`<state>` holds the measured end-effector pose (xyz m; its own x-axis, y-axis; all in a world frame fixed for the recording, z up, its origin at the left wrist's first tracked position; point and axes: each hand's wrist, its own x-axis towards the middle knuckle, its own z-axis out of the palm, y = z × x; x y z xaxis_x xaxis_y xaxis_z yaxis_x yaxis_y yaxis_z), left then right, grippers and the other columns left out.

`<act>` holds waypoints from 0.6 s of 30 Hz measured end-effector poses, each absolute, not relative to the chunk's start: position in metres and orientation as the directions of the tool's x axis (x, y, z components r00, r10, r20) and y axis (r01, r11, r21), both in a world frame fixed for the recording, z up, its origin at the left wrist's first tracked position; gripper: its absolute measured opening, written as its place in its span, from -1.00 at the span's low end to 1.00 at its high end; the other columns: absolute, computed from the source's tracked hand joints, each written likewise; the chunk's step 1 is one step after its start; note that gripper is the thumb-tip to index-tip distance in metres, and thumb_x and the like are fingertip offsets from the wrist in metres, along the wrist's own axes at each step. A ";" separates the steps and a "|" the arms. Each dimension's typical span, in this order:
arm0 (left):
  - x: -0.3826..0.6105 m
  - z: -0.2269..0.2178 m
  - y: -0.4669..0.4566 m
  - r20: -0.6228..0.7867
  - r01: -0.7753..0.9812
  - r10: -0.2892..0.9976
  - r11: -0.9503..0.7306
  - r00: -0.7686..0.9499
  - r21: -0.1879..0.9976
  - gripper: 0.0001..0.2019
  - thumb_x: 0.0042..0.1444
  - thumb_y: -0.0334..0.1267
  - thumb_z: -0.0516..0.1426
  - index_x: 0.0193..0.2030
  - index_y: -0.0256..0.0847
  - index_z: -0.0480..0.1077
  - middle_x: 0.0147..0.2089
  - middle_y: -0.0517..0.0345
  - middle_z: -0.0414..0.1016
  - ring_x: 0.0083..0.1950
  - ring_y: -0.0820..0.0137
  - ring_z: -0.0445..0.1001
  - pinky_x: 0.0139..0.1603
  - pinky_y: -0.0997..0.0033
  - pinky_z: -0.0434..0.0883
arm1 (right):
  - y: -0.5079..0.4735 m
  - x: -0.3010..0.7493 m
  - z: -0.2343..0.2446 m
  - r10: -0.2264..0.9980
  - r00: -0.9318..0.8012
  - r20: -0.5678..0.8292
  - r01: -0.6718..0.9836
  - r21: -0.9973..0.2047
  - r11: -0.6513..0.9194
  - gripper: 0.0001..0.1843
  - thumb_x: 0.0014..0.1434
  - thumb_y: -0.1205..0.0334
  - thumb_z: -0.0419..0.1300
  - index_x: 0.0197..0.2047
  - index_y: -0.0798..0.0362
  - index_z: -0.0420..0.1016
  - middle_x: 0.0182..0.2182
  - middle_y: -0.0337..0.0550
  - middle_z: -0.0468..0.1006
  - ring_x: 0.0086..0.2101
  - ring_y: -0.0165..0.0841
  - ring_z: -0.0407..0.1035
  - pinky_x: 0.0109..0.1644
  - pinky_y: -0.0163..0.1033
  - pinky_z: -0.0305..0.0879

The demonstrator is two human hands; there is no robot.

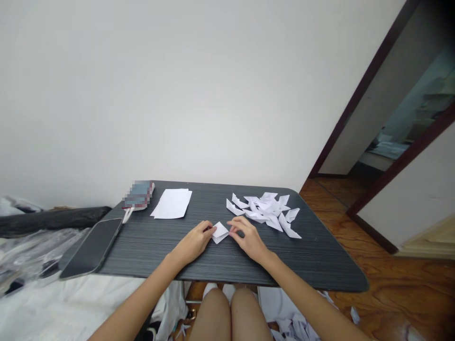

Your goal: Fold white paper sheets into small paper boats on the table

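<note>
A small folded piece of white paper, diamond-shaped with a crease across it, lies between my hands near the middle of the dark table. My left hand pinches its left corner between thumb and fingers. At the right corner, the thumb and forefinger of my right hand close on the paper's tip. To the right of my hands is a loose heap of folded white paper boats. A short stack of flat white paper sheets rests behind and left of my left hand.
The dark wood-grain table stands against a white wall. On its left edge lie a smartphone and a blurred-out packet. Plastic-wrapped items crowd the left side. More folded paper lies below the table.
</note>
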<state>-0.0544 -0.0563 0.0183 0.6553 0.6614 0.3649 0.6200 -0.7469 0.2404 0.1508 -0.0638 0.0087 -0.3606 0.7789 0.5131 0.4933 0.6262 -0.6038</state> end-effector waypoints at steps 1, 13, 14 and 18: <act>-0.054 0.019 -0.057 0.367 0.619 0.669 -0.741 0.647 0.260 -0.70 0.16 -0.35 -0.17 -0.03 -0.23 0.26 -0.18 0.01 0.27 -0.18 0.39 0.27 -0.14 0.38 0.29 | -0.063 0.150 0.007 0.813 -0.309 0.494 0.523 -0.625 0.579 -0.78 0.06 0.30 0.07 -0.18 0.07 0.37 -0.33 -0.13 0.36 -0.39 -0.41 0.30 -0.27 -0.26 0.28; -0.048 0.018 -0.057 0.354 0.638 0.664 -0.742 0.659 0.204 -0.71 0.17 -0.35 -0.19 -0.19 -0.30 0.32 -0.32 0.05 0.23 -0.28 0.39 0.23 -0.22 0.38 0.28 | -0.062 0.124 0.001 0.891 -0.169 0.421 0.766 -0.513 0.387 -0.84 -0.07 0.49 0.02 -0.53 0.08 0.33 -0.61 -0.26 0.28 -0.54 -0.43 0.19 -0.45 -0.34 0.09; -0.048 0.018 -0.058 0.349 0.642 0.664 -0.741 0.661 0.196 -0.71 0.17 -0.35 -0.19 -0.19 -0.30 0.32 -0.33 0.05 0.23 -0.28 0.39 0.22 -0.23 0.38 0.28 | -0.063 0.124 0.002 0.885 -0.179 0.429 0.776 -0.492 0.395 -0.83 -0.05 0.49 0.01 -0.51 0.08 0.34 -0.59 -0.23 0.29 -0.52 -0.41 0.21 -0.43 -0.33 0.11; -0.049 0.016 -0.058 0.345 0.649 0.664 -0.740 0.664 0.175 -0.72 0.18 -0.35 -0.20 -0.18 -0.30 0.30 -0.33 0.06 0.21 -0.28 0.39 0.21 -0.24 0.40 0.26 | -0.071 0.132 0.006 0.783 -0.362 0.506 0.736 -0.360 0.573 -0.73 0.04 0.50 -0.06 -0.28 0.09 0.40 -0.36 -0.06 0.39 -0.30 -0.30 0.27 -0.25 -0.22 0.22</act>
<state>-0.0494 -0.0581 0.0163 0.6638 0.6636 0.3450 0.6491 -0.7403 0.1750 0.1316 -0.0710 0.0065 -0.3619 0.7827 0.5063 0.7362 0.5732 -0.3599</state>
